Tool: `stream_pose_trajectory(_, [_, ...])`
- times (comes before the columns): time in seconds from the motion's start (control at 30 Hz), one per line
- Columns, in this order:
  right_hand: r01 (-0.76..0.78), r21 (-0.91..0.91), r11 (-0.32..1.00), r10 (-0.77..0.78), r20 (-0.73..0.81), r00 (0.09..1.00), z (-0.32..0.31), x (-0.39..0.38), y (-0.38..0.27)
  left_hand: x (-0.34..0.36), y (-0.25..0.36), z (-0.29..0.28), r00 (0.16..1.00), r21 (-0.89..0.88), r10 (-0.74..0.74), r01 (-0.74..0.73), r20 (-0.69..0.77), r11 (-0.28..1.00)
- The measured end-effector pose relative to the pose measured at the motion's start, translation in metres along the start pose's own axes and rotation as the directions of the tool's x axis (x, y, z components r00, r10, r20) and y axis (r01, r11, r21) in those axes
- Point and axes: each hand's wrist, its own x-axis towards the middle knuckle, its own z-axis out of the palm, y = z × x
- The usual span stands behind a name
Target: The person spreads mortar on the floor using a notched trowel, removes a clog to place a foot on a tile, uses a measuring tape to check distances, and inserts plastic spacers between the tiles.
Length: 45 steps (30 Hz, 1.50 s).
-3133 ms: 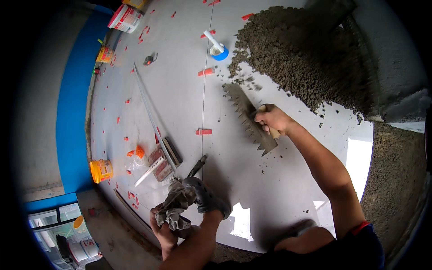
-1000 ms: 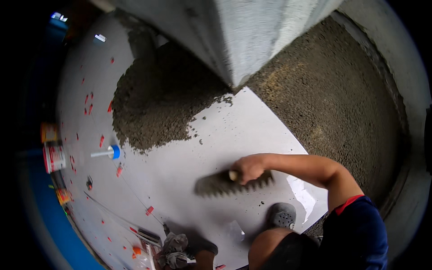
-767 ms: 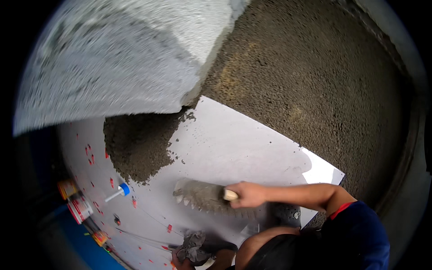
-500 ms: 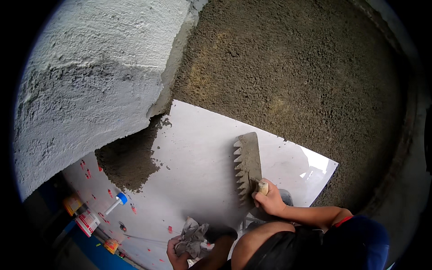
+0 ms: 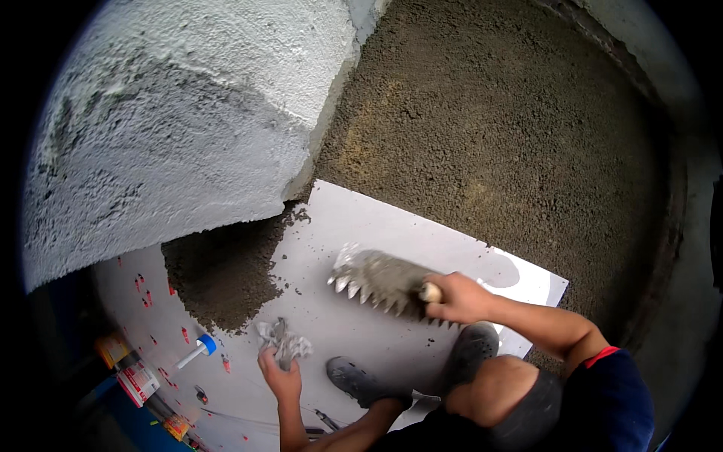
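Floor: pale tile, bordered along its far edge by coarse mortar; a rough wall fills the upper left.
Heap: loose dark heap beside the wall, partly covering the tile; crumbs lie off its edge.
Trowel: notched trowel over the tile, teeth toward the wearer. Its blade is blurred; I cannot tell whether it touches the tile.
Right hand: right hand fully closed around the trowel's pale handle.
Left hand: left hand partly closed, fingers gripping a crumpled grey rag near the heap.
Shoes: left shoe on the tile; right shoe just beside the teeth.
Surroundings: blue-banded pot with a white stick; red clip close by.
Tile risk: I judge that grit caught under a pressed blade could scratch the face.
Foot risk: a wide swing could bring the teeth against the right shoe.
Rag risk: contact with the heap could load it with grit and smear the tile.
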Motion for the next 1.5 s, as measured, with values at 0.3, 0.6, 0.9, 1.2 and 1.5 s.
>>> stream_pose_trajectory(0.3, [0.149,0.523,0.839,0.288,-0.66,0.694,-0.023,-0.086,0.035,-0.045,0.146,0.118,0.118,-0.338,0.9,-0.9,0.42,0.276])
stream_pose_trajectory(0.6, [0.476,0.491,0.729,0.491,-0.861,0.136,0.018,-0.199,0.05,-0.08,0.154,0.228,-0.371,-0.616,0.853,-0.784,0.368,-0.075])
stream_pose_trajectory(0.9, [0.495,0.522,0.694,0.7,-0.65,-0.297,0.139,-0.275,0.051,-0.008,0.296,0.251,-0.403,-0.424,0.784,-0.884,0.473,-0.199])
stream_pose_trajectory(1.2, [0.581,0.568,0.582,0.757,-0.639,-0.134,0.235,-0.244,0.048,0.074,0.324,0.242,0.082,0.007,0.865,-0.996,0.495,0.091])
stream_pose_trajectory(1.5, [0.659,0.55,0.514,0.822,-0.536,-0.193,0.28,-0.226,0.116,0.123,0.173,0.19,0.319,0.116,0.942,-0.944,0.101,0.308])
